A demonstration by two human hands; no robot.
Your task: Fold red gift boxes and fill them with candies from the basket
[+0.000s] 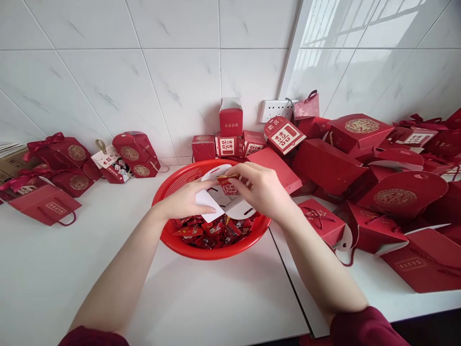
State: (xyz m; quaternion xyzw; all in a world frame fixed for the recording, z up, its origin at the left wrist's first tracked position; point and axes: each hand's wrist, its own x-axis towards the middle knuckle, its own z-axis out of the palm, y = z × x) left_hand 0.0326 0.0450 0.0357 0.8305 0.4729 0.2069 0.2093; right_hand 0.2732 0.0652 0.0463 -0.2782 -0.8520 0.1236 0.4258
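A red perforated basket (216, 253) stands on the white table, with several red-wrapped candies (212, 230) in its bottom. Over it is an open box (237, 209) with its white inside and flaps showing. My left hand (185, 199) grips the left side of this box, thumb and fingers around a white flap. My right hand (259, 185) pinches a small red and gold packet (229, 186) above the box's opening. The box's outer walls are mostly hidden.
Many red gift boxes (392, 197) are piled at the right, some with rope handles. More boxes (230, 120) stand along the tiled wall behind the basket. Others (68, 158) sit at the left. A white power strip (275, 110) is by the wall.
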